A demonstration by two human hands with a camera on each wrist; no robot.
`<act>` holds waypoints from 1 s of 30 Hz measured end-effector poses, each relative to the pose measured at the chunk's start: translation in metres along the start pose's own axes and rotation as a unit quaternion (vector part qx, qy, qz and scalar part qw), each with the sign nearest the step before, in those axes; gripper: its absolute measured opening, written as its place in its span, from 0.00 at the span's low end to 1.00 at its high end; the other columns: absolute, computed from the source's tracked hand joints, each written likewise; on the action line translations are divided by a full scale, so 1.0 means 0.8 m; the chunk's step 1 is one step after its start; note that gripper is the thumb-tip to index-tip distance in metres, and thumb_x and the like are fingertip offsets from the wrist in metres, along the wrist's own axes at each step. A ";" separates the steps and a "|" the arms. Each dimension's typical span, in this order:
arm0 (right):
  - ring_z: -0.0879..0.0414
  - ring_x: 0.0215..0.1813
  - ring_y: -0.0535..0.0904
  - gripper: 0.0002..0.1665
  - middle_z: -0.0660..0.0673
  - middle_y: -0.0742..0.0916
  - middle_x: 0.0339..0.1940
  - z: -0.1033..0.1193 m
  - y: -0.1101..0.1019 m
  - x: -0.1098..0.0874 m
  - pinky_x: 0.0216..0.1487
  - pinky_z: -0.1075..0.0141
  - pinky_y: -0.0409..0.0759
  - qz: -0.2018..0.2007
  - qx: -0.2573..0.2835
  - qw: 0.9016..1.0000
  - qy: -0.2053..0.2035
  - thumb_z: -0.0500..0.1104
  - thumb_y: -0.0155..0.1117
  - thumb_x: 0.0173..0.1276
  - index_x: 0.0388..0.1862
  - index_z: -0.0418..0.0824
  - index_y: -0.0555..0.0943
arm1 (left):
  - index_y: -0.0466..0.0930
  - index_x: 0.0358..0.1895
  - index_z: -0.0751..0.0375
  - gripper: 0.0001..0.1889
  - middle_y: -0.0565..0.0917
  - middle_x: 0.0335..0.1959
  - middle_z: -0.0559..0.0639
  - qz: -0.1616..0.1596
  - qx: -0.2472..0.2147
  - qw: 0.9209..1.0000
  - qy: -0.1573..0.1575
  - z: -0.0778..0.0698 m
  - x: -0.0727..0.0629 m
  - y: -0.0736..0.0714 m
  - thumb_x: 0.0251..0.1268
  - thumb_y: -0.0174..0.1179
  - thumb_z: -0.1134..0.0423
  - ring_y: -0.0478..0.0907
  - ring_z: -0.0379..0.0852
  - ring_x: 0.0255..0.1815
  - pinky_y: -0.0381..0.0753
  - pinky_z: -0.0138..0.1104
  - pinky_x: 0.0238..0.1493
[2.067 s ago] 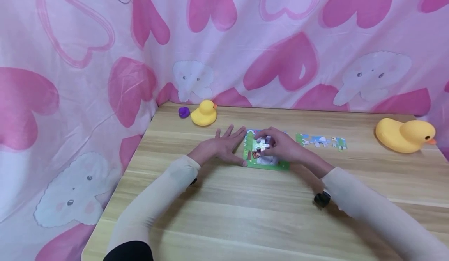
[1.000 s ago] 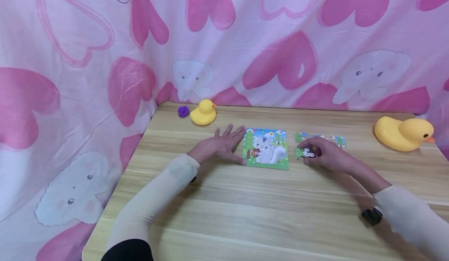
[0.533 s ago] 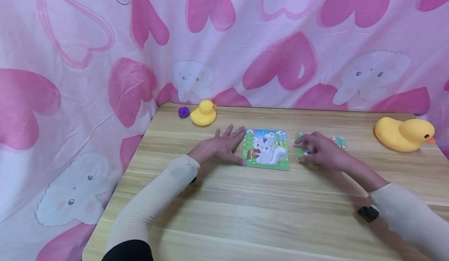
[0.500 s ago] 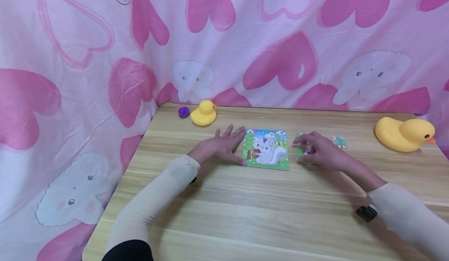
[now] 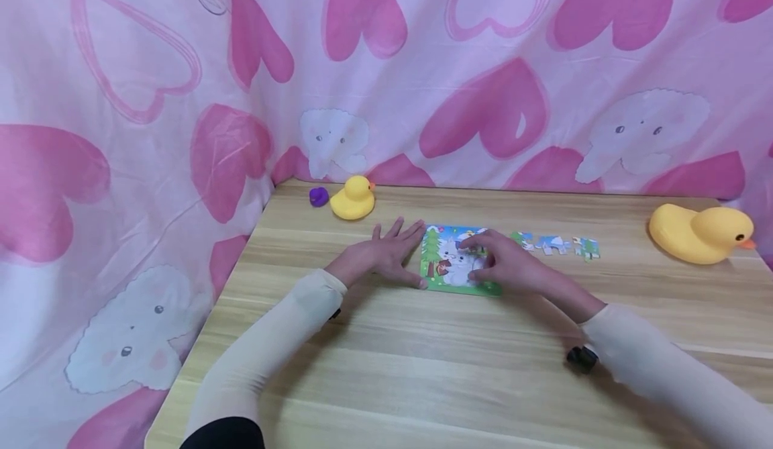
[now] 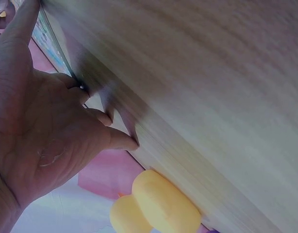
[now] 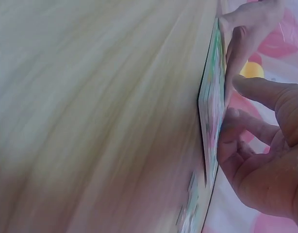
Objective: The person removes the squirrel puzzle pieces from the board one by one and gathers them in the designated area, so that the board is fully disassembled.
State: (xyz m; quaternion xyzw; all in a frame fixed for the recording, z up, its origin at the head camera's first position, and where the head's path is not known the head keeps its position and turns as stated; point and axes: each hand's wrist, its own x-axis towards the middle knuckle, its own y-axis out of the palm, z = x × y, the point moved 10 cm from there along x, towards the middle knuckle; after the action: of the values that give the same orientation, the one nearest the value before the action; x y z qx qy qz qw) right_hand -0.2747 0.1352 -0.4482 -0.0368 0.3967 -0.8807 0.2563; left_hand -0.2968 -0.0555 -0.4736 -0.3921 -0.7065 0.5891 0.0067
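Observation:
My left hand (image 5: 389, 254) lies with spread fingers along the left edge of a square picture board (image 5: 435, 281), printed with a grey squirrel and green trees. In the left wrist view its palm (image 6: 47, 126) arches beside the board's edge. Over the board's right half, my right hand (image 5: 504, 261) has thumb and fingers bent around a small jigsaw piece (image 5: 464, 260) with a white squirrel face on it. In the right wrist view the right hand (image 7: 265, 150) is close over the board (image 7: 212, 102); the piece is hard to make out there.
Loose jigsaw pieces (image 5: 552, 244) lie in a row right of the board. A large yellow duck (image 5: 694, 234) stands at the table's far right. A smaller yellow duck (image 5: 353, 198) and a purple one (image 5: 319, 196) stand at the back left. A pink heart-print curtain (image 5: 483, 107) hangs behind.
The right hand took the squirrel-face piece to the pieces right of the board, then came back left over the board with it. The left hand has kept its place at the board's left edge.

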 end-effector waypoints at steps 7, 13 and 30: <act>0.51 0.46 0.79 0.39 0.38 0.80 0.65 0.000 0.013 0.011 0.45 0.63 0.80 0.011 -0.005 1.000 0.013 0.47 0.79 0.67 0.75 0.47 0.77 | 0.27 0.88 0.45 0.67 0.29 0.90 0.43 -0.003 0.001 1.000 0.002 -0.001 0.001 0.002 0.59 0.62 0.21 0.22 0.60 0.90 0.26 0.69 0.83; 0.50 0.48 0.80 0.41 0.38 0.81 0.65 0.000 0.018 0.015 0.46 0.62 0.82 0.007 -0.010 1.000 0.017 0.46 0.78 0.68 0.77 0.45 0.73 | 0.28 0.88 0.45 0.67 0.29 0.90 0.42 0.001 -0.002 1.000 -0.004 0.000 -0.001 0.004 0.60 0.62 0.22 0.22 0.60 0.90 0.25 0.69 0.84; 0.43 0.60 0.76 0.39 0.34 0.81 0.65 0.000 0.017 0.032 0.66 0.45 0.79 0.010 -0.012 0.999 0.041 0.41 0.80 0.65 0.71 0.35 0.74 | 0.26 0.88 0.43 0.67 0.28 0.90 0.42 -0.001 0.011 1.000 0.000 0.003 0.003 0.002 0.59 0.61 0.20 0.21 0.60 0.90 0.26 0.70 0.83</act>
State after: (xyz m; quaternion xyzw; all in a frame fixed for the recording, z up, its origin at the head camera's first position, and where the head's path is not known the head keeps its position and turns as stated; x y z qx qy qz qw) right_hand -0.2912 0.1157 -0.4616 0.0006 0.4179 -0.8739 0.2483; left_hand -0.2989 -0.0560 -0.4769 -0.3913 -0.7004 0.5968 0.0119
